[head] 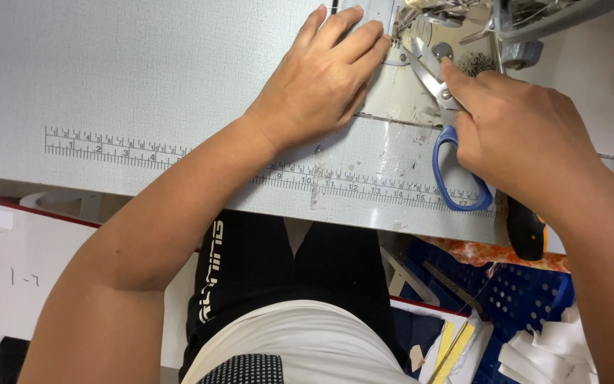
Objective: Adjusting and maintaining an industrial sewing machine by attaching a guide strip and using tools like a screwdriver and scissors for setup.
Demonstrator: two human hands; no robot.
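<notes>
Scissors in my right hand, at the desk's far right.

My right hand grips the blue-handled scissors, blades pointing at the sewing machine's metal plate. My left hand lies flat beside them, fingers together, above the printed ruler along the desk's near edge.

Sewing workshop, sewing machine, table with printed ruler, scissors

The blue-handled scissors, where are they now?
In the head view, the blue-handled scissors lie at the right of the sewing table, under the right hand, blades pointing toward the left hand.
</notes>
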